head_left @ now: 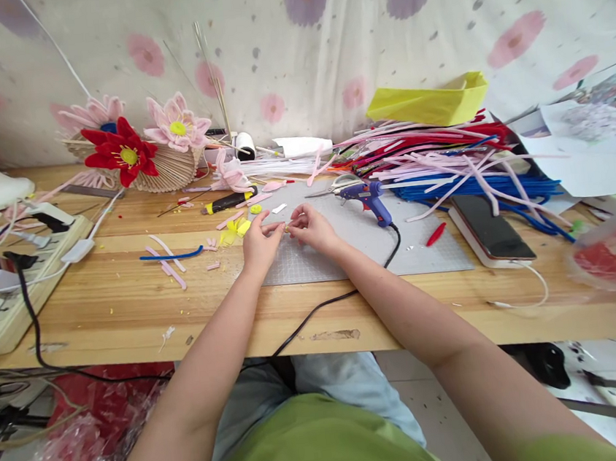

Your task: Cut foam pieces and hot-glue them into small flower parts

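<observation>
Over the grey cutting mat (322, 264), my left hand (261, 241) and my right hand (311, 229) meet, fingertips pinched together. Something tiny, perhaps yellowish, is between them, too small to name. Just left of my left hand lie yellow scraps (234, 231) and a round yellow piece (256, 209). A small white strip (279, 208) rests beyond my fingers. The blue glue gun (374, 201) lies to the right of my right hand, with scissors (333, 187) beside it. A red petal-shaped piece (436, 234) is farther right on the mat.
Pink and red fuzzy flowers (128, 156) stand at the back left. Bundled pipe cleaners (432, 159) fill the back right, near a phone (495, 229). A power strip (31, 270) sits at left. The black cord (316, 307) crosses the table's front under my right arm.
</observation>
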The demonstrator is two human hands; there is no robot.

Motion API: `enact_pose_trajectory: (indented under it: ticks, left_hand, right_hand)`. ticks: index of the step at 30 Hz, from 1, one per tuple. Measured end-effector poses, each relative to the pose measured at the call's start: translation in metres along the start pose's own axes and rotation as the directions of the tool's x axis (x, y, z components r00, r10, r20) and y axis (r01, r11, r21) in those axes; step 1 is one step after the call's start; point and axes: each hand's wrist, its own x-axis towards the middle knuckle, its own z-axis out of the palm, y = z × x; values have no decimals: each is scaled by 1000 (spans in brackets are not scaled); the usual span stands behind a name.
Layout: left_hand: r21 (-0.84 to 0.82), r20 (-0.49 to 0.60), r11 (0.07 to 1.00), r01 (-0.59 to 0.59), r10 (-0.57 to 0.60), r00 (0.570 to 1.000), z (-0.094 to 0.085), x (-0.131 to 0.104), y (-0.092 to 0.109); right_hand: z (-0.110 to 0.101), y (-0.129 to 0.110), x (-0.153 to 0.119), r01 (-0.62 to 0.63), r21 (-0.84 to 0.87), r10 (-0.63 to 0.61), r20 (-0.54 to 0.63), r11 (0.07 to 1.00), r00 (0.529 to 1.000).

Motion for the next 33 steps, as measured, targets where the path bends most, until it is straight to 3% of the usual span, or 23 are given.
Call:
enact_pose_trajectory:
  ticks: [8,17,24,28,33]
  left_hand:
    - [101,-14,994,-42,43,999,-1,-5,6]
    - [-187,-14,968,168,-174,985,3,1,4]
    - [-58,19,994,94,-93,995,-1,0,2]
    - [-118,-43,986,116,-122,992,1,1,0]
    - [-175,-45,974,145,-155,987,2,1,0]
  right_hand:
    - [0,0,-1,28,-133,-30,-19,991,999]
    - [0,5,2,80,-142,-84,-27,987,996]
    - [-1,1,0,113,-181,-116,-9,977,993]
    - [0,3,0,112,-136,-114,-4,984,994]
    - [2,7,2,106,-69,-108,-24,992,994]
